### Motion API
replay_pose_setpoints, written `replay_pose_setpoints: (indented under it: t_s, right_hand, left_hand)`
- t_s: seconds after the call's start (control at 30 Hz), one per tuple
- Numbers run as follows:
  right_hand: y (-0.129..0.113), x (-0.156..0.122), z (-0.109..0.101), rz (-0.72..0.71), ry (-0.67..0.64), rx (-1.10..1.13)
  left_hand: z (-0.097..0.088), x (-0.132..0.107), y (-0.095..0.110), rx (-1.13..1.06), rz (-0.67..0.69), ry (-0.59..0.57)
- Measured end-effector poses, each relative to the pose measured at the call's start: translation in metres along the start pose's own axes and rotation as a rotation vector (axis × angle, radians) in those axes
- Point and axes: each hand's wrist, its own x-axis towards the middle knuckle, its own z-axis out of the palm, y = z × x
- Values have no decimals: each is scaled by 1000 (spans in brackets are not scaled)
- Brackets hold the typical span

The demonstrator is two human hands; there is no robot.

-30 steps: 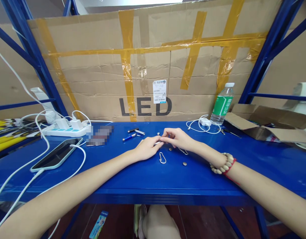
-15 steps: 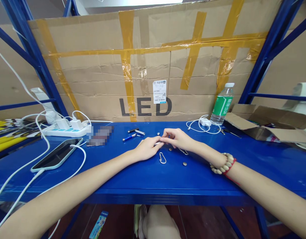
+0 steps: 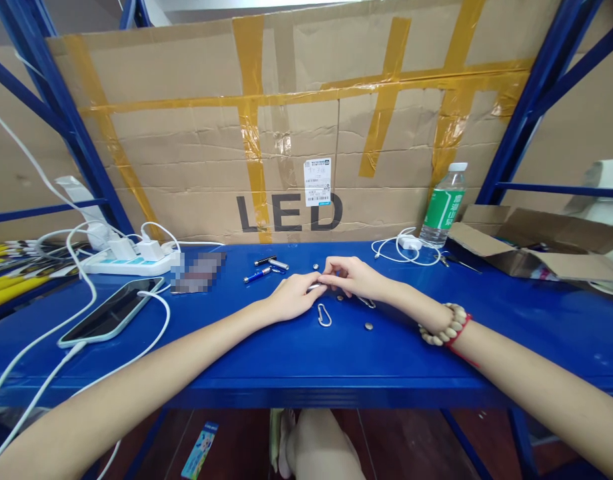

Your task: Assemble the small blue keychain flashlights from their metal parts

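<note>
Unmoved since before: small silver tube (image 3: 316, 287) pinched between both hands.

A small workshop or warehouse packing bench: the work surface is a blue steel shelf (image 3: 336, 367) of a storage rack with blue uprights (image 3: 536, 100). Taped cardboard (image 3: 296, 120) marked "LED" closes its back edge. A power strip (image 3: 131, 263) with chargers sits at the left back corner, an open carton (image 3: 531, 250) at the right edge, and small metal parts (image 3: 325, 315) lie mid-shelf.
</note>
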Motion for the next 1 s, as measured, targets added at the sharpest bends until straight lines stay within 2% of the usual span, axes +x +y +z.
replay_pose_setpoints:
  t_s: [0.57,1.0]
  right_hand:
    - [3,0,0,-42,20,-21]
    - [-3,1,3,2,112,228]
  left_hand:
    - [4,4,-5,2,37,8]
    - [3,3,-4,-126,34,42]
